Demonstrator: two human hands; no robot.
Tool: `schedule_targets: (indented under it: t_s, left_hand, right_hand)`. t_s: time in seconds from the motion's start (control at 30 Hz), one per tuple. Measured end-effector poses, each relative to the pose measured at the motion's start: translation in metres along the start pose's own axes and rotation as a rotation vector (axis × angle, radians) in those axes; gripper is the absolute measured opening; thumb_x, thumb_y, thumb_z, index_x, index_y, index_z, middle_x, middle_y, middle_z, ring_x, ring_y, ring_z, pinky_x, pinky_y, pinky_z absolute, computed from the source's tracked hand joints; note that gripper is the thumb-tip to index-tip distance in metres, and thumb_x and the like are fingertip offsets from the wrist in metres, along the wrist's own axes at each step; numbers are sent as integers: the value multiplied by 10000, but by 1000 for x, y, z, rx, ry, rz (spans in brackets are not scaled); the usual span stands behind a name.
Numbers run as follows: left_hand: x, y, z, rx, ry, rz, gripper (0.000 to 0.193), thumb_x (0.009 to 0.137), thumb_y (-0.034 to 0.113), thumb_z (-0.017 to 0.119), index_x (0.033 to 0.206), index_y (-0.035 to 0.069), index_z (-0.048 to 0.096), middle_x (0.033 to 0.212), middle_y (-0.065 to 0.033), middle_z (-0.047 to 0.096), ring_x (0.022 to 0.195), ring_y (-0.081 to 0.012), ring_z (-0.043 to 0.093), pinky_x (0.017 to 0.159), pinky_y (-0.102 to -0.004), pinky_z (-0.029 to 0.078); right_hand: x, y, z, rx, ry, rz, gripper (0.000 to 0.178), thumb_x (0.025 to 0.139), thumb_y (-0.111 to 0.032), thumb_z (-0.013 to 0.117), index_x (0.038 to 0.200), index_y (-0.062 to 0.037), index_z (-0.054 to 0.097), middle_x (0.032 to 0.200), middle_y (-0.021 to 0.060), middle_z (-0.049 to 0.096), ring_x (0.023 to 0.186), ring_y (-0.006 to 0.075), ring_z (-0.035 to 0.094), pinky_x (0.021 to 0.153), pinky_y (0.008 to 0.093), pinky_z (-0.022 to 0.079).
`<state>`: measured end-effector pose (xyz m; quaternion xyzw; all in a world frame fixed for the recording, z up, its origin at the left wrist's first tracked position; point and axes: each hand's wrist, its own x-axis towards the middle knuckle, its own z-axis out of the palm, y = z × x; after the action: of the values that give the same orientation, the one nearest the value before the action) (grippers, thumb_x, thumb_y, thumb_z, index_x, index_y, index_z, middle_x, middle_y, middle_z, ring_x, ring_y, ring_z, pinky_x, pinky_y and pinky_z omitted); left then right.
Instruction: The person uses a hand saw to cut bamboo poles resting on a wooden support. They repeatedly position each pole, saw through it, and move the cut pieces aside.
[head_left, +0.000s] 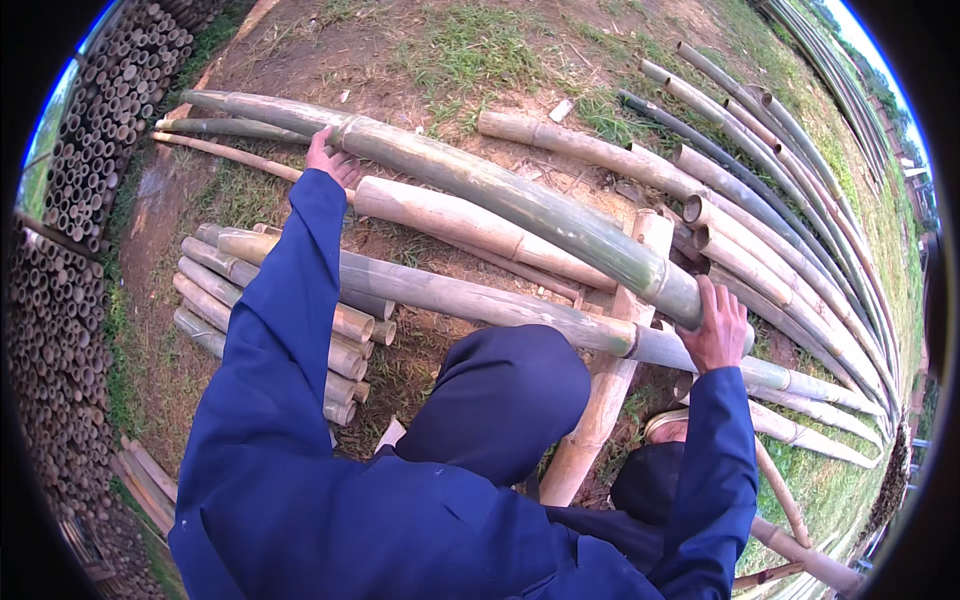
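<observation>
Green fading to chalky grey along the thick bamboo pole point(480, 185), with buff scuffs, dark streaks and slightly raised node rings spaced down its length. Lies on a slant, passing over the upper part of the pale bamboo crosspiece point(600, 410), mostly to the left of that crosspiece, with a short end projecting to its right.

Well left of the crosspiece, touched along its near edge by the left hand point(328, 160): partly open, thumb up against the wall, fingers loosely bent and spread below. Cannot tell how much weight rests there. Just right of the crosspiece, grasped at the end by the right hand point(718, 320), closed around the curve with fingers bent over the top; palm hidden.

Also across the crosspiece, lower down, a longer tan-grey pole point(470, 298). Left of the crosspiece, piled short cut lengths point(352, 322); right of it, fanned-out long poles point(800, 270).
</observation>
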<state>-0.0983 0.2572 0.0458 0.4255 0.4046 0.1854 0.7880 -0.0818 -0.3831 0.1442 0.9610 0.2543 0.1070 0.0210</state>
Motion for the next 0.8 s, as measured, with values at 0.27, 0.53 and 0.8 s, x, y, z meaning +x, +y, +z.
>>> schedule_targets:
  t_s: [0.27,0.53,0.8]
  left_hand:
    - [-42,-11,-60,756,-313,509,671,931,88,706,1530,5,416,1306,-210,640,1156,-219,650,1012,-330,524]
    - [-42,-62,-40,924,-395,510,519,933,56,696,1428,6,547,1254,-160,678,1037,-188,685,903,-298,558]
    - [-118,-145,83,1541,-882,551,290,935,150,691,1219,89,685,936,-112,750,860,-217,719,811,-364,562]
  right_hand:
    - [154,54,72,-71,-73,21,739,685,-237,857,1354,-172,552,1189,120,648,1208,331,614,1089,582,352]
    - [174,62,111,109,228,108,436,930,-190,688,1349,-183,570,1131,80,712,1092,296,681,1134,571,336]
    - [32,48,35,157,175,-76,329,954,-161,682,1279,-146,643,1164,69,720,1074,272,679,1078,485,434]
